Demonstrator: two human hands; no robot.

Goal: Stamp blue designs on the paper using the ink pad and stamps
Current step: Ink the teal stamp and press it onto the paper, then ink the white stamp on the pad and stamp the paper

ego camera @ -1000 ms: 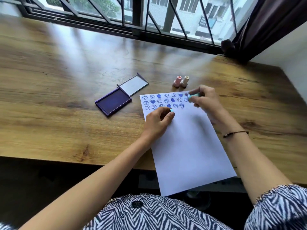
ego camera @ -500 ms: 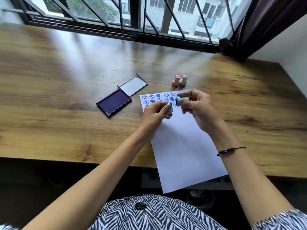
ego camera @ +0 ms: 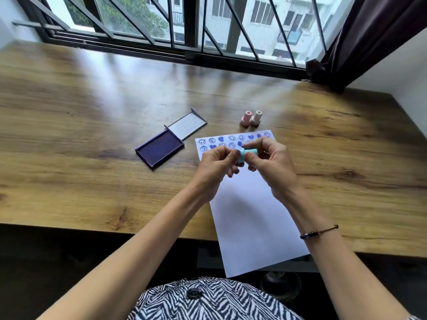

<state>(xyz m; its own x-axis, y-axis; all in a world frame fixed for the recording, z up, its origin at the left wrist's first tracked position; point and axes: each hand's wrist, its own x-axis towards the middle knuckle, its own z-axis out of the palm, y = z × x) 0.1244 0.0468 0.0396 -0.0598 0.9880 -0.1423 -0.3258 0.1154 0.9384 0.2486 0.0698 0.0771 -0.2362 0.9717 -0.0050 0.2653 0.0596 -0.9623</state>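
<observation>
Wood-grain desk (ego camera: 69, 125) fills the middle of the frame, running back to a barred window (ego camera: 208, 26) along the top edge, with a dark curtain (ego camera: 369, 38) hanging in the upper right corner.

At centre, a white paper (ego camera: 251, 218) lies on the desk, turned slightly, its near end overhanging the desk's front edge. Its far end carries rows of blue prints (ego camera: 232, 141) — round smiley faces and solid hearts — and the rest of the sheet is blank. No writing or brand can be read anywhere.

Both hands meet just above the printed rows. The left hand (ego camera: 217, 167) and right hand (ego camera: 272, 167) are curled, fingertips pinched together on small teal stamps (ego camera: 246, 153) held between them; the pieces touch or overlap, and I cannot tell how many there are or which hand grips which. A thin dark bracelet (ego camera: 320, 232) sits on the right wrist.

Left of the paper's far corner, the ink pad (ego camera: 160, 150) lies open on the desk, its dark blue pad facing up, its lid (ego camera: 187, 125) folded back flat beyond it. Just beyond the paper's far edge, two more stamps stand upright side by side, touching — a pink stamp (ego camera: 246, 118) on the left, a cream stamp (ego camera: 256, 117) on the right.

At the bottom of the frame shows a black-and-white zigzag shirt (ego camera: 208, 301).
</observation>
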